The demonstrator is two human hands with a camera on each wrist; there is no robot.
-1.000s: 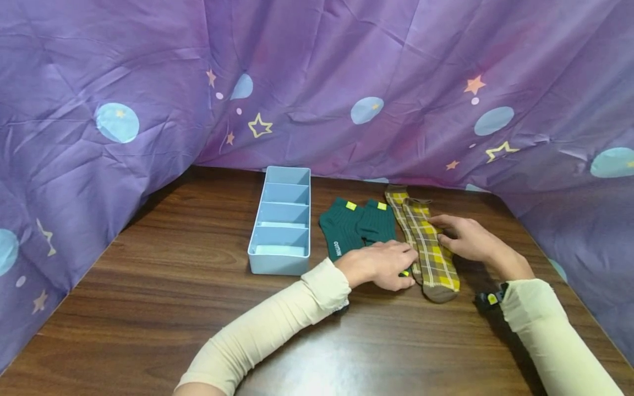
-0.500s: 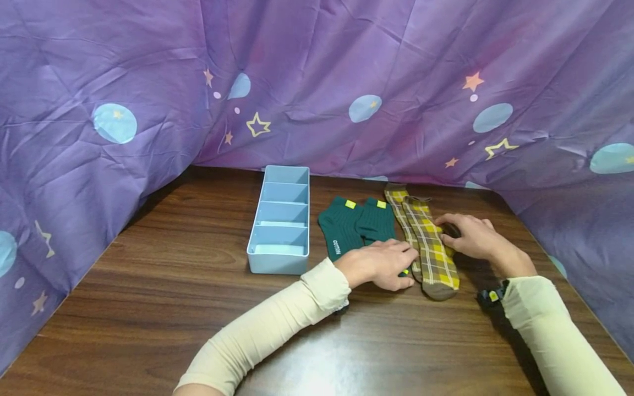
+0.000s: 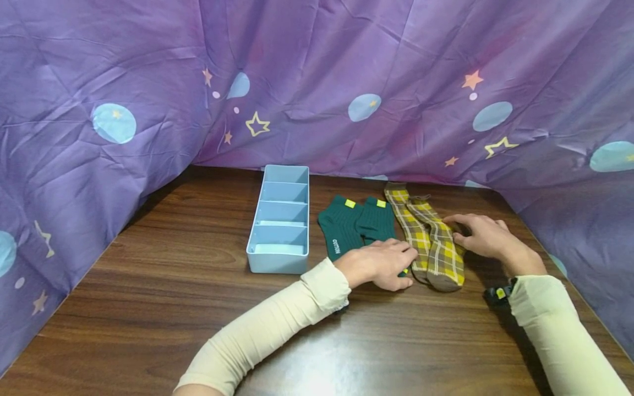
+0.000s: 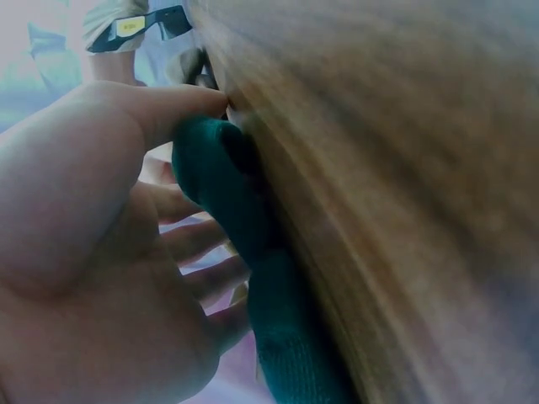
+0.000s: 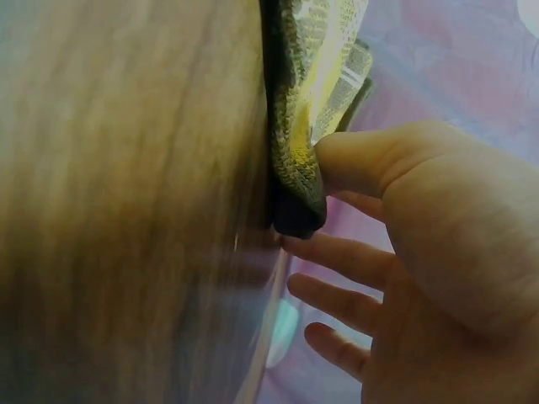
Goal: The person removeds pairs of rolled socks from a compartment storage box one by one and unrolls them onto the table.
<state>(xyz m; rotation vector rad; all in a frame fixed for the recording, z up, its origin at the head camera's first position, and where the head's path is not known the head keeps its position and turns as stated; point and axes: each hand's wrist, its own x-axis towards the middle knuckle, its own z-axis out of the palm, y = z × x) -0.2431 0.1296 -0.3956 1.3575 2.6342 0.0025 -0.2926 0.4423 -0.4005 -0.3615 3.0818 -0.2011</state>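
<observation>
Two dark green socks, a left one (image 3: 342,226) and a right one (image 3: 377,221), lie flat at mid-table. My left hand (image 3: 380,265) rests over the lower part of the right green sock, its fingers extended; the left wrist view shows thumb and fingers along that sock's edge (image 4: 221,189). Beside them lie two yellow-brown plaid socks, the left one (image 3: 407,223) partly under the right one (image 3: 443,254). At the outer edge of the right plaid sock, my right hand (image 3: 487,237) pinches the fabric between thumb and index finger; its other fingers are spread.
A light blue box (image 3: 278,264) with several compartments in a row stands left of the socks. The brown wooden table (image 3: 188,264) extends to a purple curtain (image 3: 317,93) behind and at both sides.
My right hand has moved a little to the right, drawing the right plaid sock with it. That sock now bends, and more of the left plaid sock shows. The left hand stays in place.
</observation>
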